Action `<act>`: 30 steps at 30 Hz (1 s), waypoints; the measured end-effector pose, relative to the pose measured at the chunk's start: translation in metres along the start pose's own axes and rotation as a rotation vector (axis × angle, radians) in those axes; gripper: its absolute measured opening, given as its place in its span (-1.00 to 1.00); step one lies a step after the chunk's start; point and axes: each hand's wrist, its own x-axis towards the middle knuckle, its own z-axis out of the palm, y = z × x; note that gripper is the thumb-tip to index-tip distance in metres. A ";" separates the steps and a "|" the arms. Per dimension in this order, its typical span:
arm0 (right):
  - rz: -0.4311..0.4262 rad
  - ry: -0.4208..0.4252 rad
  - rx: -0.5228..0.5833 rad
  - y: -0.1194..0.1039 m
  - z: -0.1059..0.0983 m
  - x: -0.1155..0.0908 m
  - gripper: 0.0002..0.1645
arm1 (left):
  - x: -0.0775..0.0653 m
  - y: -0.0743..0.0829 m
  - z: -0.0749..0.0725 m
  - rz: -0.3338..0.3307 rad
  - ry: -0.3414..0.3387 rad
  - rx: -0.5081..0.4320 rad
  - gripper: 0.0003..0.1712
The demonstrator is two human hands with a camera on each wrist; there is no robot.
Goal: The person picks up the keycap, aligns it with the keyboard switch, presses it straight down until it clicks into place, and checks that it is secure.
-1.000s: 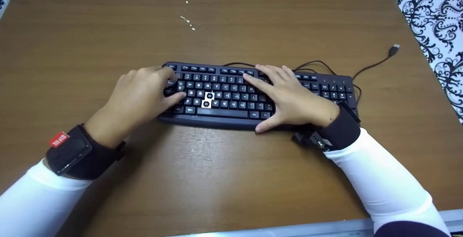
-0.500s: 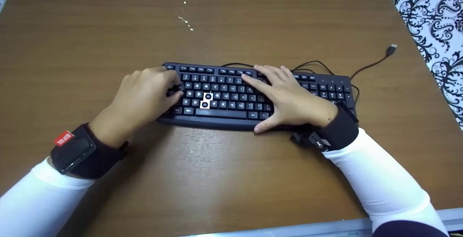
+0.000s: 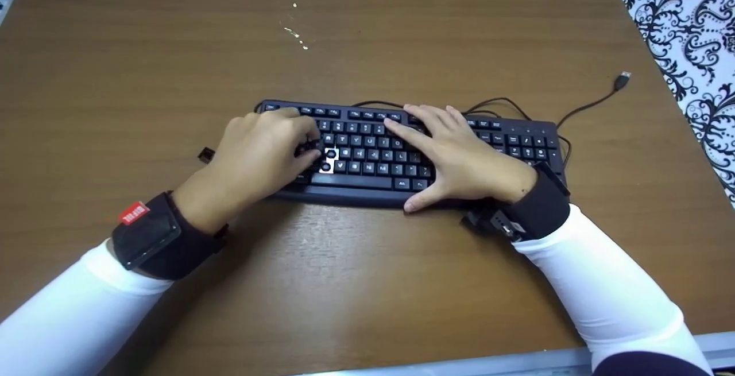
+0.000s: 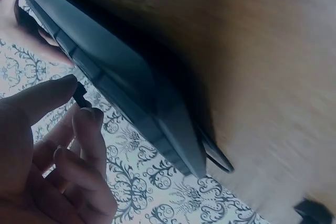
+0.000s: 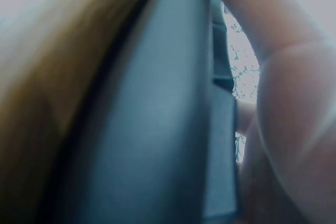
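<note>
A black computer keyboard (image 3: 359,196) lies on the wooden table, with two white gaps (image 3: 327,167) showing among its keys. Over its left part, my left hand (image 3: 261,152) pinches a small black keycap (image 4: 80,95) between thumb and index finger; the left wrist view shows the keycap slightly above the keys. Its other fingers are curled below. My right hand (image 3: 459,152) is spread across the keyboard's right half, thumb at the front edge and fingers reaching the top rows. The keys beneath both hands are hidden.
Another small black piece (image 3: 205,155) lies on the table left of the keyboard. A cable (image 3: 498,99) loops behind it and ends in a USB plug (image 3: 622,81) at right. Small pale flecks (image 3: 296,34) mark the table farther back.
My left hand has moved right from the keyboard's left end towards the white gaps, and a black piece now shows beside its wrist. My right hand has stayed in place.
</note>
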 end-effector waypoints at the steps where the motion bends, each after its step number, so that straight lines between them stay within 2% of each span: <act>1: -0.001 0.000 0.001 0.000 0.000 0.000 0.54 | 0.001 0.001 0.001 0.009 -0.003 0.000 -0.76; 7: -0.005 0.007 0.006 0.000 0.001 0.000 0.53 | 0.007 0.009 0.006 0.050 -0.012 0.032 -0.78; 22: 0.000 0.010 0.010 0.001 0.001 0.000 0.53 | 0.011 0.018 0.008 0.048 -0.012 0.081 -0.95; 30: 0.002 0.007 0.004 0.001 0.001 -0.001 0.53 | 0.011 0.019 0.009 0.083 0.006 0.150 -0.81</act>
